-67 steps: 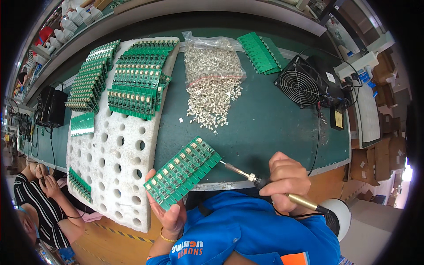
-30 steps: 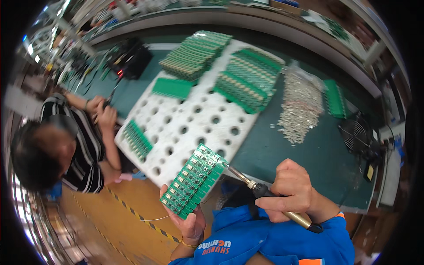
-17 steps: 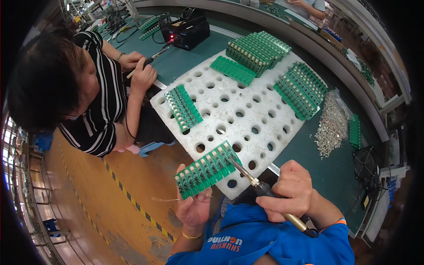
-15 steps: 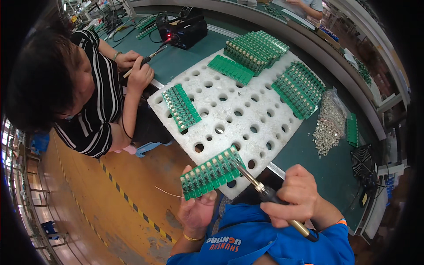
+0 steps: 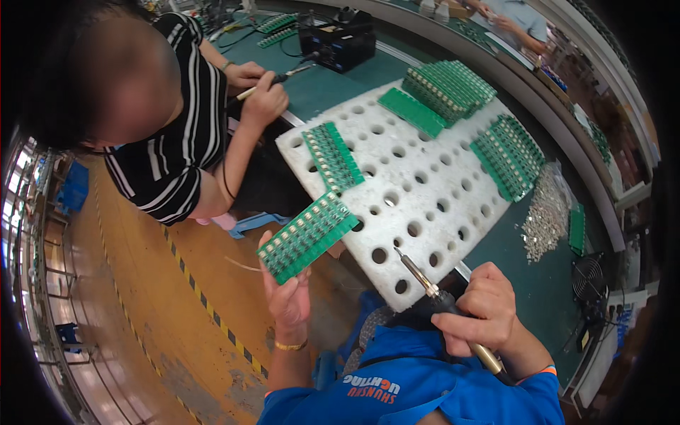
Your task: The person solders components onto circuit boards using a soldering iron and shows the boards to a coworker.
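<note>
My left hand point(image 5: 289, 303) grips a green circuit-board panel point(image 5: 307, 237) with rows of small white and black components, tilted up at its right end over the near-left edge of the white perforated foam slab point(image 5: 414, 205). A thin wire point(image 5: 241, 263) sticks out leftward beneath it. My right hand point(image 5: 482, 312) is wrapped round a soldering iron point(image 5: 430, 289), whose metal tip points up-left over the foam, apart from the panel. Another populated panel point(image 5: 333, 156) lies on the slab beyond the held one.
A co-worker point(image 5: 170, 134) in a striped top holds a tool at left, beside a black station point(image 5: 336, 42). Board stacks point(image 5: 446, 88) sit on the slab; a bag of small parts point(image 5: 545, 212) and a fan point(image 5: 588, 276) are at right. Another person point(image 5: 524, 28) works across the bench.
My left hand has moved the panel up and left, so it is apart from the iron's tip that was at its right end. The head view has swung toward the co-worker.
</note>
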A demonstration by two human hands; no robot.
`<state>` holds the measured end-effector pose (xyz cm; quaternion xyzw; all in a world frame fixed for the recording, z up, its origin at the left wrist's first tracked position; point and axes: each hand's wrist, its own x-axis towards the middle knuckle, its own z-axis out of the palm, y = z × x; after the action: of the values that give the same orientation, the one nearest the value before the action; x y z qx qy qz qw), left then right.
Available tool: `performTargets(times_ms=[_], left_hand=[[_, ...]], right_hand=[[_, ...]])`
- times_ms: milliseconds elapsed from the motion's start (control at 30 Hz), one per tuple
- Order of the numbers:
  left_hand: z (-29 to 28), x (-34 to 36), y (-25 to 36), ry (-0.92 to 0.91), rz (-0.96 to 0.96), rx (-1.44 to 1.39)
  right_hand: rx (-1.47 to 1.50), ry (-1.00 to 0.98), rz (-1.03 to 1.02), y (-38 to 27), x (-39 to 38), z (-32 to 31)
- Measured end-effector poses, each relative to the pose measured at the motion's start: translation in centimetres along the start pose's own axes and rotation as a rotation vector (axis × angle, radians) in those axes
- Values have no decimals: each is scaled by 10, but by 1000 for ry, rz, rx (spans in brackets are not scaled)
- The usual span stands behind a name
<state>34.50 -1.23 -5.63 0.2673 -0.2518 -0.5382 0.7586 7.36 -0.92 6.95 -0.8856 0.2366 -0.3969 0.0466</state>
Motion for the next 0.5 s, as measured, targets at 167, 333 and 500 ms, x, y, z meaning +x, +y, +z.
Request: performTargets(times_ms=[167, 333, 500], left_hand=[[-3, 13, -10, -53, 7, -38], [0, 23, -15, -62, -10, -69], [-3, 31, -19, -81, -24, -84]], right_hand=[[-54, -29, -18, 13, 18, 22], [-76, -70, -4, 23, 27, 34], [-88, -83, 6, 28, 32, 38]])
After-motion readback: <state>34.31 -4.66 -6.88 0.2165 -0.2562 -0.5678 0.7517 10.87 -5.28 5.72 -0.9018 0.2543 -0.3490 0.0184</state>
